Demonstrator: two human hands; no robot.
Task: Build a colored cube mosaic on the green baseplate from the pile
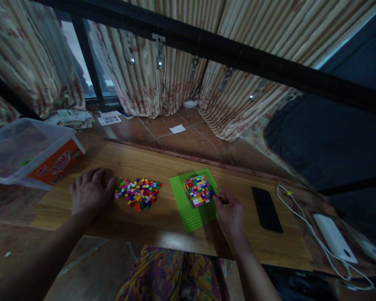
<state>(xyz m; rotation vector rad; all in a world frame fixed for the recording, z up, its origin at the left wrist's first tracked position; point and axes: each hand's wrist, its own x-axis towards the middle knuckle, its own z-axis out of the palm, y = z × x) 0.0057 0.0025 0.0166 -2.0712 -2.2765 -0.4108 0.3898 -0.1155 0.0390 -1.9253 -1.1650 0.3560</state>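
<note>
A block built of many small coloured toy bricks (198,191) stands on a green studded baseplate (188,219). At its right side is my right hand (228,211), thumb and fingers pinched together on a small dark blue brick (212,193) that appears to touch the block's edge. To the left, a loose pile of small coloured bricks (139,192) is spread over the wooden table (150,167). My left hand (90,190) rests palm down on the wood just left of this pile, fingers apart and slightly bent, with nothing visible in it.
A clear plastic box (34,125) with an orange label stands at the table's left end. On the right lie a black phone (267,209), a white power bank (334,237) and a looping white cable (303,217). A dark metal bar (188,29) crosses beyond the table.
</note>
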